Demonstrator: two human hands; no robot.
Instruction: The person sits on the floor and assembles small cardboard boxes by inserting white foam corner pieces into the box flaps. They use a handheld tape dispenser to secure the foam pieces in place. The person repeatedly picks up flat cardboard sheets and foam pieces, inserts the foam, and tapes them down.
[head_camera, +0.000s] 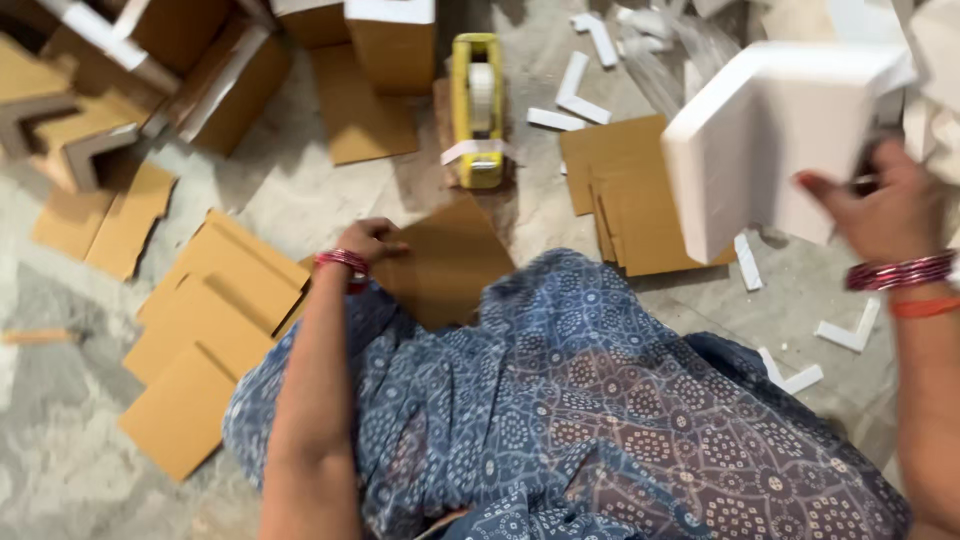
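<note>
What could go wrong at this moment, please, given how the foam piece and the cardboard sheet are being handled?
The right hand grips the white foam piece only at one edge, in the air and blurred with motion; it might slip or crack. The left hand presses just a corner of the cardboard sheet, which could slide. Small foam strips scattered on the floor might get crushed.
</note>
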